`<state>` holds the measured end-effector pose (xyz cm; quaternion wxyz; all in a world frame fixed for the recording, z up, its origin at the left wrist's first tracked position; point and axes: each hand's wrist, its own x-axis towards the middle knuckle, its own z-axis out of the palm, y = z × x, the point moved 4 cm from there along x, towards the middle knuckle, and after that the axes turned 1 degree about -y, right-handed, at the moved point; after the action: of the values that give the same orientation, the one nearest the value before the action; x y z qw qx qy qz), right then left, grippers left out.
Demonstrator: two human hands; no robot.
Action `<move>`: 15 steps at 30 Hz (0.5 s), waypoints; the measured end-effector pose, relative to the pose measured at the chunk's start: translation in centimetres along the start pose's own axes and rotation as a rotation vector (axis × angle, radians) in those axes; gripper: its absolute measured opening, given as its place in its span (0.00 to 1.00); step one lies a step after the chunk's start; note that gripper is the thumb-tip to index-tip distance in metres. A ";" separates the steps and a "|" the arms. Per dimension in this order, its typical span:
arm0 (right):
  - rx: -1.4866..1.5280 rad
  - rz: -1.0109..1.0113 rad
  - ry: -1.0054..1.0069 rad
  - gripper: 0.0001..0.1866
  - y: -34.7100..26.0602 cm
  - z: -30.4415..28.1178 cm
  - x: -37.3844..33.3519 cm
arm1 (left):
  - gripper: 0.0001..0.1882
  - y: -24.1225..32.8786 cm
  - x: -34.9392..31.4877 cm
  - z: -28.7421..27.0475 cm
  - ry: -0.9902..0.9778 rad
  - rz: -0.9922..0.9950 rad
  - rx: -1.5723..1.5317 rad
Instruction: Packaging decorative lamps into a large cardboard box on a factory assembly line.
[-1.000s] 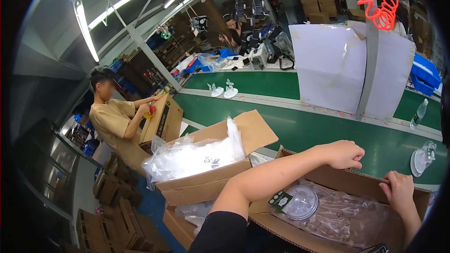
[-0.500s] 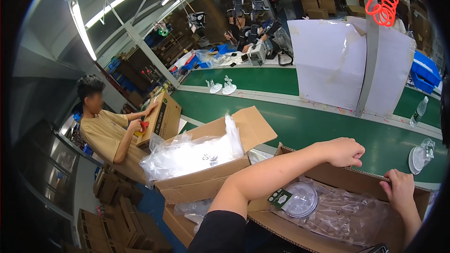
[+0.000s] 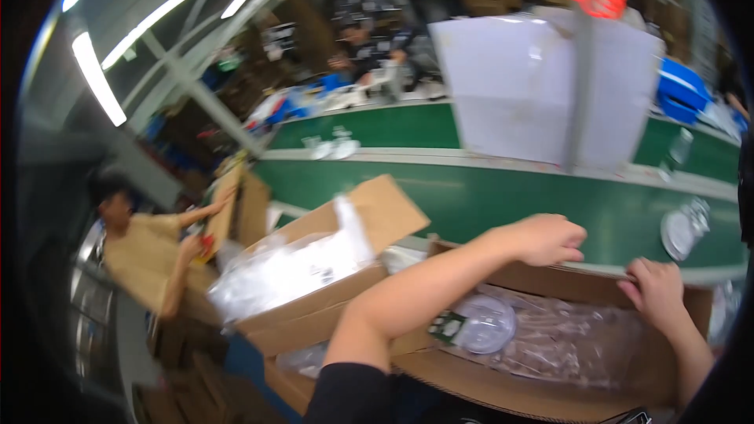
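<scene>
An open cardboard box (image 3: pixel 581 279) stands in front of me, below the green bench. My left hand (image 3: pixel 550 240) reaches across to its far edge, fingers curled at the rim; the fingertips are partly hidden. Farther right along that edge, my right hand (image 3: pixel 658 294) grips the cardboard with the thumb on the inner side. Inside the box lies a round, clear plastic piece (image 3: pixel 488 327) beside a green printed card (image 3: pixel 446 328). Clear plastic bagging (image 3: pixel 569 345) covers the bottom to the right of it.
Left of my arm, another open carton (image 3: pixel 314 298) holds white, plastic-wrapped contents (image 3: pixel 294 267). A co-worker (image 3: pixel 149 251) handles a closed carton (image 3: pixel 250 202) at far left. On the green bench (image 3: pixel 440 196) are a clear bottle (image 3: pixel 677 153) and a clear-and-white round-based item (image 3: pixel 682 229).
My view has swung, so the whole scene sits farther left and is blurred. Both hands keep their places at the box's far edge.
</scene>
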<state>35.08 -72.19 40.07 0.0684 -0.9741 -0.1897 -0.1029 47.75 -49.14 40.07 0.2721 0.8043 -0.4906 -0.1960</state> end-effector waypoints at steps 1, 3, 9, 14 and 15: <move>-0.004 -0.036 -0.014 0.16 -0.3 -0.4 0.5 | 0.19 -0.2 -0.4 -0.2 0.007 0.021 0.009; -0.037 -0.100 0.029 0.18 -0.8 -0.9 0.8 | 0.20 -0.3 -0.6 -0.2 0.036 0.034 -0.023; 0.180 0.024 -0.279 0.24 0.2 -3.0 1.0 | 0.21 -0.5 0.0 -0.1 -0.052 -0.067 -0.070; 0.320 0.164 -0.261 0.27 6.8 -6.7 3.9 | 0.22 0.4 -0.4 -0.5 -0.070 -0.150 -0.089; 0.269 0.224 -0.251 0.25 9.9 -6.8 4.7 | 0.22 0.5 -0.3 -0.6 -0.072 -0.162 -0.081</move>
<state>41.98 -80.75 46.76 0.1845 -0.9763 -0.0995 0.0539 47.60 -48.87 40.86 0.2699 0.8222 -0.4250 -0.2656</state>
